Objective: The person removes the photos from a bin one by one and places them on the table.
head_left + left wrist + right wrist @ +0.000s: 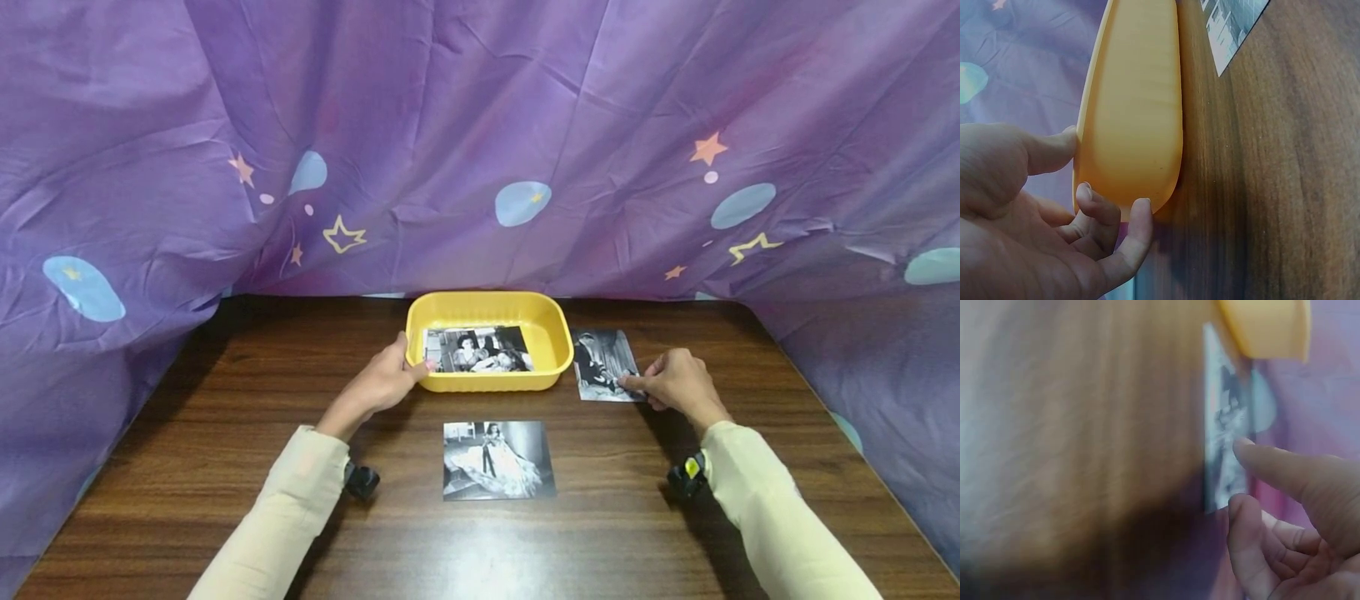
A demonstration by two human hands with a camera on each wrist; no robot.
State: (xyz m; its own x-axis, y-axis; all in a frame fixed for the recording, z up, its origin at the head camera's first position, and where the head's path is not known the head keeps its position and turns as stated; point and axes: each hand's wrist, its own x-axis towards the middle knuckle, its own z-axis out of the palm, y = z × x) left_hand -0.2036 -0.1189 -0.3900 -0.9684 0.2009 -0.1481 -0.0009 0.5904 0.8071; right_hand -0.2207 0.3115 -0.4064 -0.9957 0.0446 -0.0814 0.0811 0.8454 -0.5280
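Observation:
My left hand (384, 377) grips the left end of a yellow plastic basket (491, 382), thumb over the rim and fingers against the outer wall, as the left wrist view shows too. Inside it lies a black-and-white photo print (480, 350). Right of the basket is a second photo print (600, 367), whose near right corner my right hand (678, 385) pinches. In the blurred right wrist view the thumb lies over that print (1225, 425), with the index finger at its edge. Nearer me, a third photo print (497, 460) of a figure in a wide gown lies on the table.
The dark wood-grain table (232, 400) reaches back to a purple curtain (435, 125) with stars and blue ovals, which also hangs along both sides. Black wrist cameras hang below both cuffs. Light glares off the table's near middle.

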